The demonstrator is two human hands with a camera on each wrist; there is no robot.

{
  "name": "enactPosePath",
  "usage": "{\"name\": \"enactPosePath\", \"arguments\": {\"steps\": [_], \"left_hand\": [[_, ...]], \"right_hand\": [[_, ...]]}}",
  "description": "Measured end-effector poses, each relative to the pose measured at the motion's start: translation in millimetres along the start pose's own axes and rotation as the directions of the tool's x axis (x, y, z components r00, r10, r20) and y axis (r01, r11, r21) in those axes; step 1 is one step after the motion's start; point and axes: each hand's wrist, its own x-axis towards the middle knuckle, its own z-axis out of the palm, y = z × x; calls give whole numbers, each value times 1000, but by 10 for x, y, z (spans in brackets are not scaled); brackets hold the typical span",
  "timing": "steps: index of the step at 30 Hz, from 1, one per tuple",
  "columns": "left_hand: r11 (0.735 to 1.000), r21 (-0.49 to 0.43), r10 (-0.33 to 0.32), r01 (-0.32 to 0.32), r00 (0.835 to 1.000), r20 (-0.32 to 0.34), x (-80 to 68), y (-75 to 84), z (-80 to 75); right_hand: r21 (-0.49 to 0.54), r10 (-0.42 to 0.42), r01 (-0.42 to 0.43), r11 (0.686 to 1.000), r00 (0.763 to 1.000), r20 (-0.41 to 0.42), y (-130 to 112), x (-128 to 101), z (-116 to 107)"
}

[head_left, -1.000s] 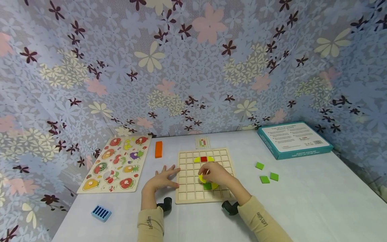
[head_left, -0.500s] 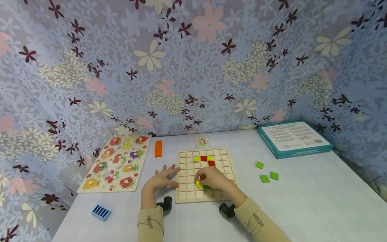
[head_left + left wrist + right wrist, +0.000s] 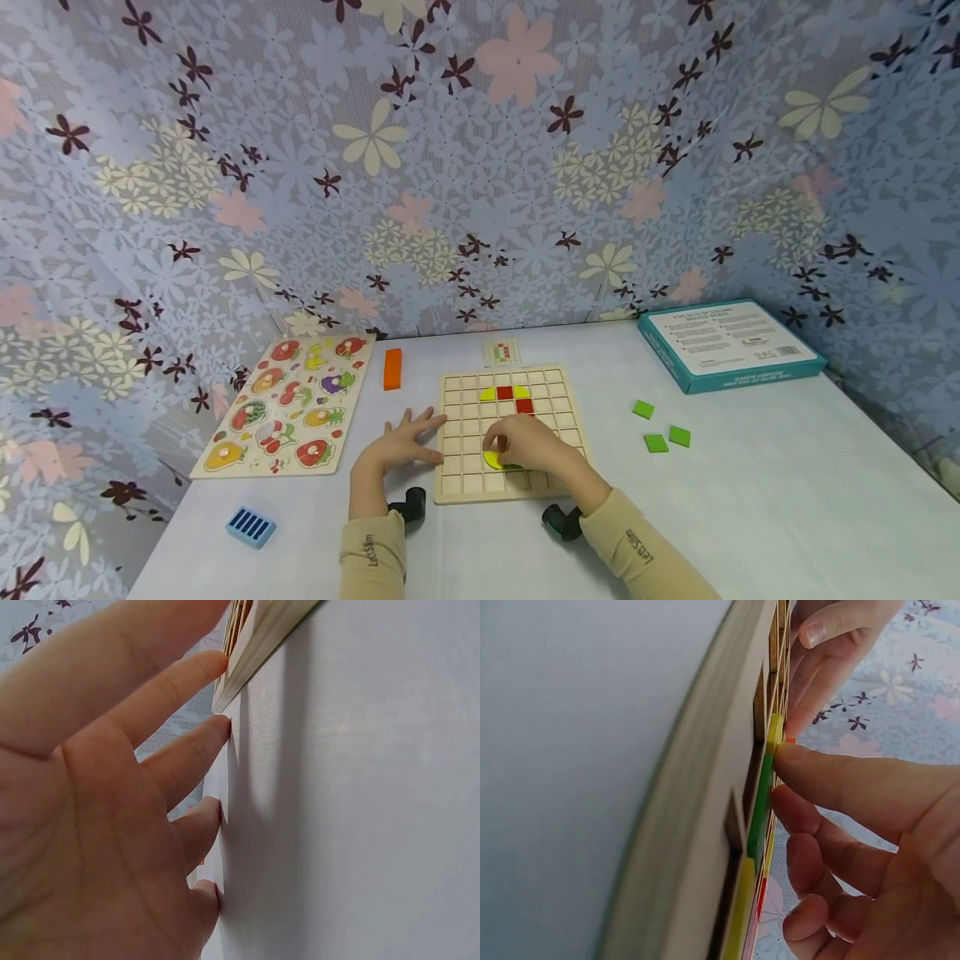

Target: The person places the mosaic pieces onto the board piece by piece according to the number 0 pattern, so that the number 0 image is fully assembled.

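A wooden grid board point(image 3: 461, 417) lies flat on the table. My left hand point(image 3: 401, 446) spreads its fingers at the board's left edge, thumb and forefinger touching it; the left wrist view shows the other fingertips on the tablecloth. Over the board's lower middle, my right hand point(image 3: 528, 443) pinches a yellow rounded tile point(image 3: 492, 460) sitting in the grid. In the right wrist view the thumb is against that tile, beside a green tile point(image 3: 760, 814). Higher on the board are two red tiles point(image 3: 524, 406) and two yellow rounded tiles point(image 3: 488, 394). The hand hides other cells.
Three green square tiles point(image 3: 656, 443) lie right of the board, with a teal box point(image 3: 738, 346) behind them. A small pattern card point(image 3: 502, 352) sits beyond the board. To the left are an orange block point(image 3: 392, 369), a fruit puzzle point(image 3: 288, 408) and a light-blue slotted piece point(image 3: 251, 527).
My right hand has moved slightly left and toward me, bringing the yellow tile down into the grid; a second red tile has come into view. The left hand has stayed still.
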Motion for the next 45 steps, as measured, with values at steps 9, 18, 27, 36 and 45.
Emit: {"name": "enactPosePath", "arguments": {"steps": [9,18,27,36,45], "left_hand": [[1000,-16,13,-13,1000,3,-6,6,-14],[1000,-17,12,-12,1000,6,0,7,-3],[1000,-17,21,-21,1000,8,-1,-1,1],[1000,-18,13,-13,1000,5,-8,0,5],[1000,-26,15,-15,1000,-1,-17,10,4]], "right_hand": [[-11,-4,3,1000,1000,-24,26,14,-82],[29,0,3,1000,996,-86,125,-61,-260],[101,8,1,995,996,-91,351,-156,-369],[119,44,-29,992,991,-126,552,-273,-471],[133,80,-58,989,982,-172,665,-353,-564]]}}
